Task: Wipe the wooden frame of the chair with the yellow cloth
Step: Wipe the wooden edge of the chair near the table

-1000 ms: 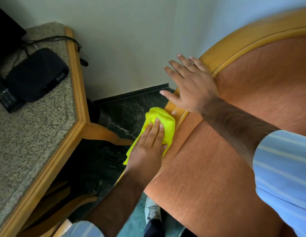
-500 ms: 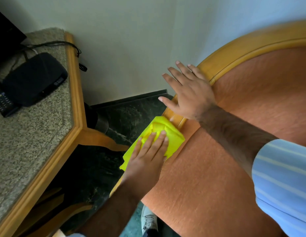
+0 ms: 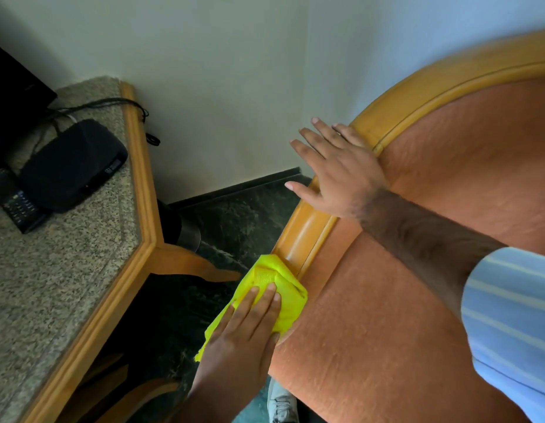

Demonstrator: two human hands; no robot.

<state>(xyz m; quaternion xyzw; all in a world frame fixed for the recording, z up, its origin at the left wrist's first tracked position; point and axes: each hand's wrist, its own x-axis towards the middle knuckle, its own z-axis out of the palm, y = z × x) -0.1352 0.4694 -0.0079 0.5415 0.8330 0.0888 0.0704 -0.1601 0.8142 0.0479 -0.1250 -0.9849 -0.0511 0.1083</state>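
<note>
The chair has a curved light wooden frame (image 3: 307, 233) around orange upholstery (image 3: 387, 315). A folded yellow cloth (image 3: 272, 277) lies on the frame's lower left stretch. My left hand (image 3: 243, 334) presses flat on the cloth, fingers together, covering its lower part. Higher up, my right hand (image 3: 338, 169) rests on the frame with fingers spread, holding nothing. A bare strip of frame shows between the two hands.
A granite-topped table with a wooden rim (image 3: 143, 190) stands close on the left, carrying a black box (image 3: 73, 163), a remote (image 3: 18, 203) and a cable. Dark green floor (image 3: 234, 215) and a white wall lie between table and chair. A shoe (image 3: 280, 401) shows below.
My left hand has slid the yellow cloth down along the frame, away from my right hand, uncovering more wood. The right hand has stayed on the frame.
</note>
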